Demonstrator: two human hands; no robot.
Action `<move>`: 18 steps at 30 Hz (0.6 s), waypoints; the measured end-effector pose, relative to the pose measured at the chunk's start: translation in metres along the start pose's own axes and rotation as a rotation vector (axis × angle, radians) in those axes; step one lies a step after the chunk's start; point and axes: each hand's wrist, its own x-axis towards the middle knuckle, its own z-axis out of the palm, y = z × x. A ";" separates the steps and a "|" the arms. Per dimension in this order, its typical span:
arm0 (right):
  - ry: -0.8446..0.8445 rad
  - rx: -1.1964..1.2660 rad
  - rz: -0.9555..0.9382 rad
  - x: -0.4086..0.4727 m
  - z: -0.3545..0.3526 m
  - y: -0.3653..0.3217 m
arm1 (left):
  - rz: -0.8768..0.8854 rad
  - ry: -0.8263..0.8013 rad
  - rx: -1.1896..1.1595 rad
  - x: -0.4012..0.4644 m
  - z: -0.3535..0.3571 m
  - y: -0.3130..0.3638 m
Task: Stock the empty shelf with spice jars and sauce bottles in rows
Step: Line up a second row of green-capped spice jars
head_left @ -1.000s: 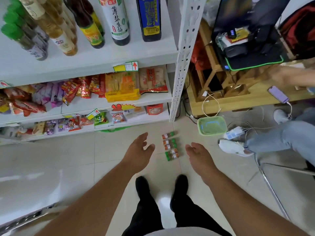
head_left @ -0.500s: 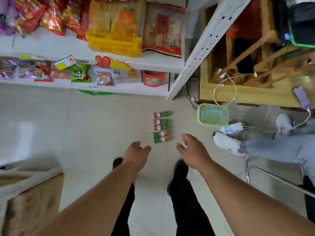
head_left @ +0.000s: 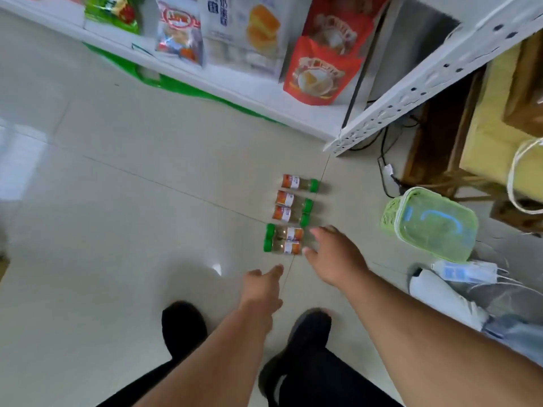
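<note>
Floor (head_left: 117,201): pale glossy tiles under me, with a grout line running across towards the jars.
Bottom shelf (head_left: 223,86): white, at the top of my view, edged below with a green strip; snack packets stand on it, among them a red pouch (head_left: 320,71) at its right end.
My shoes (head_left: 183,324): black, planted on the floor at the lower middle, one either side of my left forearm.
My left hand (head_left: 261,292): stretched forward and low, fingers loosely extended and grasping nothing; it hovers near the closest jars without touching them.
Spice jars (head_left: 289,212): five small clear jars with green caps and orange-and-white labels, lying on their sides on the floor in a column just in front of the shelf post. The far three (head_left: 296,198) point their caps right; the near two (head_left: 283,241) lie touching each other with caps to the left.
My right hand (head_left: 332,254): fingers spread and released, at the base ends of the near two jars; whether the fingertips touch the glass I cannot tell through the blur.
Shelf post (head_left: 417,83): white perforated upright, slanting down to the floor right of the jars.
Green basket (head_left: 429,224): light green plastic, on the floor well to the right of the jars.
Another person's shoe (head_left: 440,301): white, at the right edge beside a white power strip (head_left: 461,273).
</note>
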 end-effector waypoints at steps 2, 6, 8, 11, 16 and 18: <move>0.009 -0.058 -0.022 0.036 0.022 0.008 | -0.010 -0.008 -0.070 0.042 0.015 -0.007; -0.007 -0.147 -0.084 0.094 0.059 0.020 | -0.029 0.003 -0.226 0.104 0.039 -0.010; -0.021 -0.205 -0.114 0.120 0.075 0.024 | -0.047 -0.005 -0.273 0.133 0.053 -0.008; -0.072 -0.289 -0.151 0.144 0.095 0.028 | -0.098 -0.011 -0.329 0.158 0.072 -0.009; -0.091 -0.350 -0.198 0.161 0.117 0.033 | -0.131 -0.009 -0.487 0.177 0.089 -0.008; -0.095 -0.337 -0.185 0.165 0.123 0.032 | -0.102 0.019 -0.537 0.185 0.089 -0.009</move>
